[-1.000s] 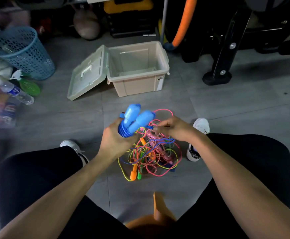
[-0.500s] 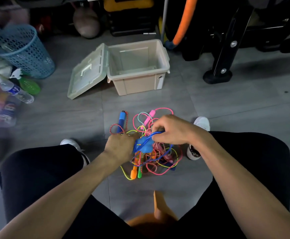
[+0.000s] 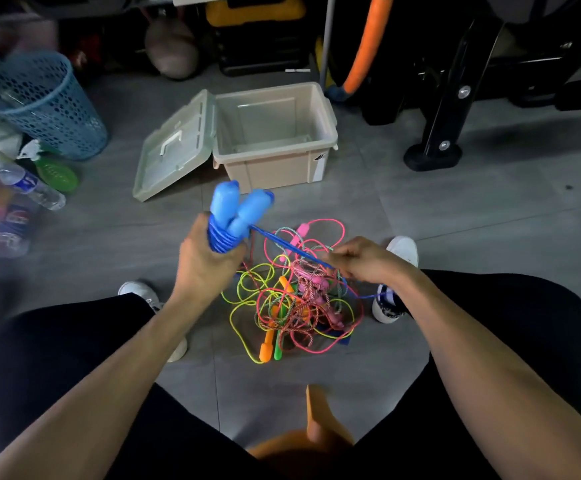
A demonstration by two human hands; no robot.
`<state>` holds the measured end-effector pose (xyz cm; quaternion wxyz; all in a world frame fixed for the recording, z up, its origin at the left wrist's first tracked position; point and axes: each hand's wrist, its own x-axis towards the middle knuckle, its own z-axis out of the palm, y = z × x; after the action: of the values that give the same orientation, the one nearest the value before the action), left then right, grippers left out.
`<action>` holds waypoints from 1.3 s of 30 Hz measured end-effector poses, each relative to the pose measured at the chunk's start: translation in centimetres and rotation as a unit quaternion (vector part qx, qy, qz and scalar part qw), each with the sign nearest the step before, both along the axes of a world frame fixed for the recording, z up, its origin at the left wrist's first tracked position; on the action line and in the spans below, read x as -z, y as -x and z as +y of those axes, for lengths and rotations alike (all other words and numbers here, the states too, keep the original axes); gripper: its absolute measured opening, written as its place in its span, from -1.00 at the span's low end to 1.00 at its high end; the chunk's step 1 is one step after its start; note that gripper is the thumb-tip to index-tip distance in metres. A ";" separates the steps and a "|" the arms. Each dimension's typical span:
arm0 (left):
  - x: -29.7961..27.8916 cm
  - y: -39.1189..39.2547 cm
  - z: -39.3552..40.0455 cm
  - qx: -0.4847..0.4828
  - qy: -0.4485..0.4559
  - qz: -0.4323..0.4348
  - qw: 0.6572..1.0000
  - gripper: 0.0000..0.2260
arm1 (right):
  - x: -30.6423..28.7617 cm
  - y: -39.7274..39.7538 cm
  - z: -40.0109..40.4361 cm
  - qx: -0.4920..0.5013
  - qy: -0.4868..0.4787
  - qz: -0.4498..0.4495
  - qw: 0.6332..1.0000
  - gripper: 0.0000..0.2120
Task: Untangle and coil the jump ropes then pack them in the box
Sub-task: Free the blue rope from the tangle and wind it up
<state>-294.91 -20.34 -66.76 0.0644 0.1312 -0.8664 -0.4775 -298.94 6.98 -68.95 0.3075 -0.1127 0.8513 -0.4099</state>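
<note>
My left hand (image 3: 203,261) grips the two blue handles (image 3: 239,209) of a blue jump rope, with blue cord coiled around their lower ends. A straight stretch of that blue cord (image 3: 282,242) runs down-right to my right hand (image 3: 365,259), which pinches it. Below both hands a tangled pile of jump ropes (image 3: 292,299) in pink, yellow, green and orange lies on the floor. The beige box (image 3: 275,168) stands open beyond the pile, nothing visible inside, its lid (image 3: 175,150) flipped to the left.
A blue mesh basket (image 3: 45,105), a water bottle (image 3: 27,185) and a green disc (image 3: 57,174) sit at the left. Black equipment legs (image 3: 434,154) and an orange foam tube (image 3: 365,53) stand at the back right. My knees and white shoes (image 3: 398,278) flank the pile.
My left hand dipped the blue handles into the pile, then lifted them again up-left. My right hand moved right, drawing the blue cord taut between the hands.
</note>
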 end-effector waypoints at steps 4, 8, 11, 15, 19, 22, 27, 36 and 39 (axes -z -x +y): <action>1.1 1.1 -2.2 -0.045 0.061 -0.134 0.988 -0.77 | -0.8 -1.3 -2.4 -0.081 -0.026 0.062 0.994 -0.55; 2.7 0.6 -2.0 -0.012 0.226 -0.264 0.938 -0.62 | -2.7 -3.8 -4.8 -0.132 -0.012 0.097 0.986 -0.61; 3.7 -0.7 -0.4 0.108 0.420 -0.253 0.865 -0.67 | -4.1 -4.4 -5.8 -0.150 0.004 0.142 0.978 -0.67; 4.9 -2.6 2.1 0.322 0.539 -0.055 0.777 -0.64 | -3.9 -2.5 -5.1 -0.109 -0.023 0.191 0.975 -0.75; 4.2 -2.2 1.9 0.430 0.471 0.106 0.763 -0.62 | -2.0 -0.2 -1.9 -0.047 -0.029 0.204 0.977 -0.86; 3.3 -2.0 1.5 0.384 0.362 0.142 0.838 -0.68 | 0.1 -0.1 -0.6 -0.020 -0.011 0.149 0.989 -0.83; 2.0 -1.5 3.2 0.110 0.031 -0.028 0.993 -0.74 | 1.8 -2.1 -1.9 -0.057 -0.050 0.098 0.992 -0.65; 4.0 -1.6 2.5 0.210 0.447 -0.269 0.827 -0.57 | -3.7 -4.1 -5.8 -0.211 -0.155 0.183 0.948 -0.73; 4.4 -2.7 3.6 0.297 0.511 -0.105 0.800 -0.56 | -5.3 -2.5 -4.5 -0.174 -0.172 0.191 0.951 -0.81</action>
<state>-292.23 -16.72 -71.16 -0.1141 -0.1349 -0.9827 0.0552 -296.43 2.45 -63.66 0.2209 -0.2806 0.9188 -0.1680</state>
